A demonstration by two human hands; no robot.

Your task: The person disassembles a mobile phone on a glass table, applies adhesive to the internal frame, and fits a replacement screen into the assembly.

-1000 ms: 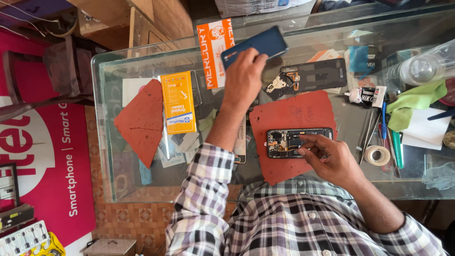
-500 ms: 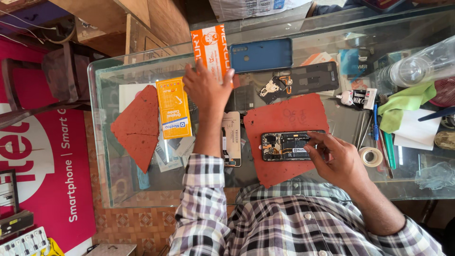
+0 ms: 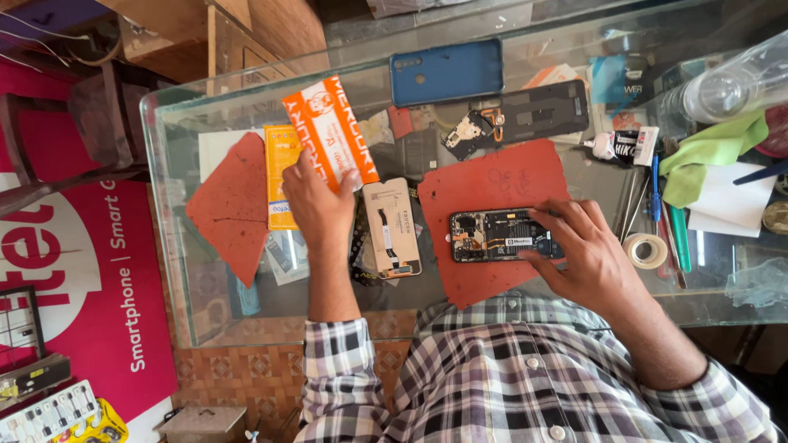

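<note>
Head view is showing me both hands at work over a glass table (image 3: 246, 98). My left hand (image 3: 316, 205) is closing its fingers on an orange-and-white packet (image 3: 328, 131), pinching its lower end, and the packet is standing up off the glass at a slant, above a yellow packet (image 3: 279, 176). My right hand (image 3: 587, 254) is resting on an opened phone (image 3: 501, 235), fingers spread and curled over its right end, pressing rather than gripping; the phone is lying flat on a red mat (image 3: 484, 184), its bare innards facing up. I am judging that the main risk is sitting there: with my attention going left, the right fingertips are lying close to exposed parts, and a slip or a lean could be bending a cable or smearing a contact. The packet is also hanging over a spare screen part (image 3: 392, 226) just beside the mat, so a careless swing could be knocking it, or nudging the phone off square. A blue back cover (image 3: 447, 71) and a dark frame (image 3: 546, 111) are lying further up, well apart from both hands. A tape roll (image 3: 646, 250) is sitting near the right hand, and I could be catching it with my wrist.
</note>
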